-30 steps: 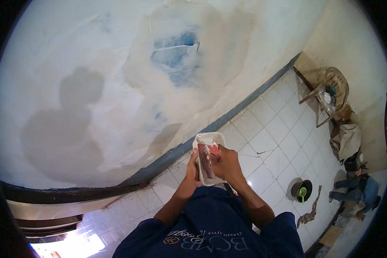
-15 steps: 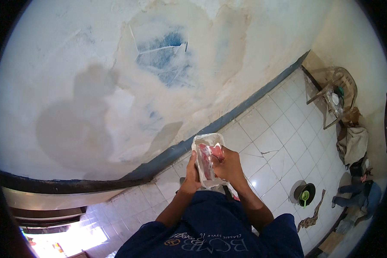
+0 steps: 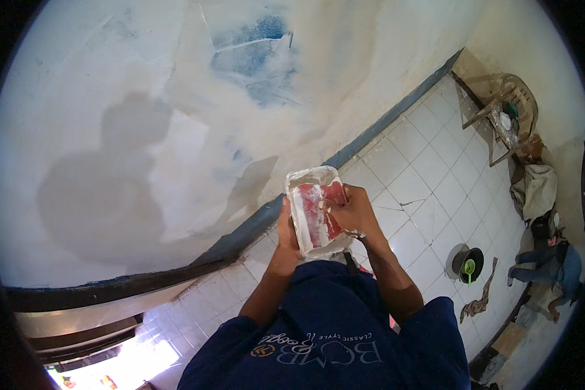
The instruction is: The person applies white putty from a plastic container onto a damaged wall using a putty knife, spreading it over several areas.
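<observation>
A white, putty-smeared rectangular tub [image 3: 295, 177] is in front of my chest, near the wall. My left hand [image 3: 287, 229] grips its left side, with the fingers partly hidden beneath it. Over the tub's opening, my right hand [image 3: 356, 213] is closed on a red putty spreader [image 3: 332, 227]. White putty streaks the spreader's face, mostly along its left part. My right thumb lies across the red face and has putty on it. How much putty lies in the tub under the spreader cannot be made out.
The wall [image 3: 344, 97] ahead has pale patches and a blue patch [image 3: 257, 58]. White floor tiles [image 3: 409, 162] spread to the right. A black bucket [image 3: 460, 263] holds a green scoop [image 3: 469, 268]. Beyond are a crumpled cloth [image 3: 480, 304], a loaded chair [image 3: 526, 107] and another person [image 3: 559, 266].
Both hands, the tub and the spreader have moved up in the view, toward the wall. The spreader's red face shows more broadly now, with my right thumb across it. The other person's arm now reaches down.
</observation>
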A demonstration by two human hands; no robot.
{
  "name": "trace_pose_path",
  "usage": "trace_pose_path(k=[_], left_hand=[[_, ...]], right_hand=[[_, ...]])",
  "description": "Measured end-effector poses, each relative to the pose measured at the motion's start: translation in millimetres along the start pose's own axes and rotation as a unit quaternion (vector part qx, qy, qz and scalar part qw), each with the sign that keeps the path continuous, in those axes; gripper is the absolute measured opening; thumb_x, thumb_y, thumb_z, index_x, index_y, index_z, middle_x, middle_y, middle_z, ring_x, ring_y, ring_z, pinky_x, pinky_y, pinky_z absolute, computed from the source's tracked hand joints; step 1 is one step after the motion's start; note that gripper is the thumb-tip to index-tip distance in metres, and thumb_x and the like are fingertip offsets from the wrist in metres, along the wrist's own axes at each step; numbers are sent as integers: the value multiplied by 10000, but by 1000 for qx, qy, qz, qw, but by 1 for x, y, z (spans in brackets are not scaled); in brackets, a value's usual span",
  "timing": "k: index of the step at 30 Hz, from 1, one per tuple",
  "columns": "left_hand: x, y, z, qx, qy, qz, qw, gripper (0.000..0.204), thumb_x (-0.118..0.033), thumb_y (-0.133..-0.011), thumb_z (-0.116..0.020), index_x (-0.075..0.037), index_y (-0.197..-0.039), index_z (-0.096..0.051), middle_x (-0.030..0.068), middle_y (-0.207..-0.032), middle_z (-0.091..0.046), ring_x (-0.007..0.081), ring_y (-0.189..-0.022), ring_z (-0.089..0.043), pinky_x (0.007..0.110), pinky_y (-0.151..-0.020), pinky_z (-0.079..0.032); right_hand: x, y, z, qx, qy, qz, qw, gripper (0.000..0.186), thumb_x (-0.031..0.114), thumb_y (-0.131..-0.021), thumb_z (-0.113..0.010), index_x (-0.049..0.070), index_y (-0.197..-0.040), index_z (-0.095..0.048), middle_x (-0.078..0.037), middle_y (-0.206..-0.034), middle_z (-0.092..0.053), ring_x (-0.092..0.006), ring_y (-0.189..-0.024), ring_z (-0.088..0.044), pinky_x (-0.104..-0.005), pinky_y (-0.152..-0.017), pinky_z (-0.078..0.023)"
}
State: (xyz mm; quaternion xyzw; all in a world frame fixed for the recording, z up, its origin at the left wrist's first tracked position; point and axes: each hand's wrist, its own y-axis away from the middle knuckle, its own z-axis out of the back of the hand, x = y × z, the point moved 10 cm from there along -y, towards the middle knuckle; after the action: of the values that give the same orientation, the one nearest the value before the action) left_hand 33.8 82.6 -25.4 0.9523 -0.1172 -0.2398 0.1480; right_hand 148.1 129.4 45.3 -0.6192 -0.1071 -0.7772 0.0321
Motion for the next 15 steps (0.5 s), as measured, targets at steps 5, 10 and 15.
trace_pose_path(k=[5,10,15], left_hand=[[-25,8,-11,62,58,-27,996,648,-546,-969,-356,-59,-1390,-427,139,-1327,-526,297,-1191,-527,425,-1018,-432],[-37,-1,9,5,-6,-10,1000,639,-550,-961,-388,-65,-1374,-442,131,-1303,-540,293,-1184,-530,423,-1020,-429],[-28,-9,20,-16,14,46,999,611,-540,-961,-409,-61,-1333,-479,129,-1254,-567,291,-1146,-549,428,-999,-441]], right_hand=[[44,13,-1,-97,94,58,989,176,105,-768,-672,-42,-859,-634,-175,-665,-628,-188,-584,-597,-330,-580,-474],[49,6,-19,-80,163,19,983,152,84,-769,-643,-32,-867,-634,-196,-674,-633,-298,-603,-638,-365,-583,-485],[33,1,-36,-52,133,6,990,169,82,-765,-642,-45,-876,-631,-209,-688,-638,-304,-614,-652,-375,-596,-495]])
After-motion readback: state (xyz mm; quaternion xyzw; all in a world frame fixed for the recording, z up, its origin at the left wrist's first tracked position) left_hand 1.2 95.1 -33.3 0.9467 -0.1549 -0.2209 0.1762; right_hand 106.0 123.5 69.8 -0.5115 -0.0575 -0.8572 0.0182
